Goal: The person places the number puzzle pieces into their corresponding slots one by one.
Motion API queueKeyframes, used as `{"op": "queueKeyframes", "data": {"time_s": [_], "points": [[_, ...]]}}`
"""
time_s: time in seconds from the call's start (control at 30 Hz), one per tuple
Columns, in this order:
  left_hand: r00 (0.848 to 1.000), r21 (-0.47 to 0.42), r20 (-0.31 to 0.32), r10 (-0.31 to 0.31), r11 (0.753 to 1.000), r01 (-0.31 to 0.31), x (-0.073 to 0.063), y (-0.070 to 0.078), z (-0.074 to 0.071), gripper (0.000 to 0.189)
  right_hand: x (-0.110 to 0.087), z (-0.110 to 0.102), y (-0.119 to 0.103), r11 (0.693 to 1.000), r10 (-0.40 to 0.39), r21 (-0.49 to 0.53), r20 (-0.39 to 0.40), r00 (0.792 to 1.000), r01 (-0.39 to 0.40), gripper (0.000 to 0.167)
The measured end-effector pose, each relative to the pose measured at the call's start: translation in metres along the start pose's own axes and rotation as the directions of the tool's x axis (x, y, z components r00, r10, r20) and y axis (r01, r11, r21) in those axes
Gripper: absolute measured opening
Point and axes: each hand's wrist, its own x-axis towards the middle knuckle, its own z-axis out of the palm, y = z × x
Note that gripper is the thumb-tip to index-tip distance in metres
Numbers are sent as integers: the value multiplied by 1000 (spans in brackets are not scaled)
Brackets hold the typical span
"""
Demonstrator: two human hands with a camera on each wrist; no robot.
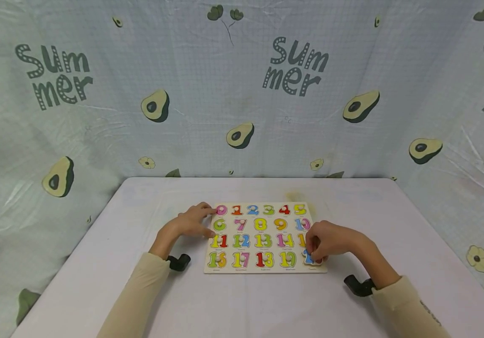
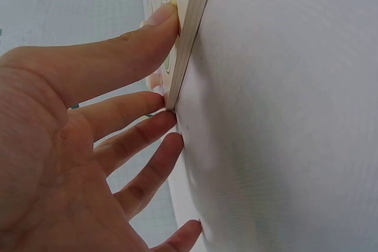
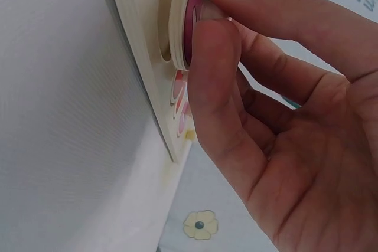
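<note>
A wooden number puzzle board point(image 1: 267, 271) lies flat on the table, with colourful knobbed numbers from 0 to 19 in rows. My left hand point(image 1: 191, 221) rests at the board's left side; in the left wrist view the thumb point(image 2: 147, 36) touches its edge and the fingers are spread. At the lower right corner, my right hand point(image 1: 332, 238) pinches the knob of a number piece point(image 1: 308, 257), partly blue, at the place of 20. The right wrist view shows this piece's purple part point(image 3: 190, 33) slightly raised over its recess. The fingers partly cover the piece and the 15.
The white table point(image 1: 246, 305) extends around the board. Behind it hangs a pale cloth point(image 1: 208, 70) printed with avocados and lettering. A black wrist mount point(image 1: 178, 263) sits at the left wrist, another black mount point(image 1: 358, 286) at the right.
</note>
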Motion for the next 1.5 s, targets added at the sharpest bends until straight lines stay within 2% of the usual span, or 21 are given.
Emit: {"op": "queueKeyframes", "data": {"time_s": [1.23, 1.5], "points": [[1000, -2, -2, -11, 1000, 11, -4, 5, -1, 74, 3, 8, 1, 999, -21, 39, 31, 999, 19, 13], [1000, -2, -5, -23, 1000, 23, -6, 7, -1, 74, 5, 12, 4, 999, 28, 37, 15, 999, -29, 16]]}}
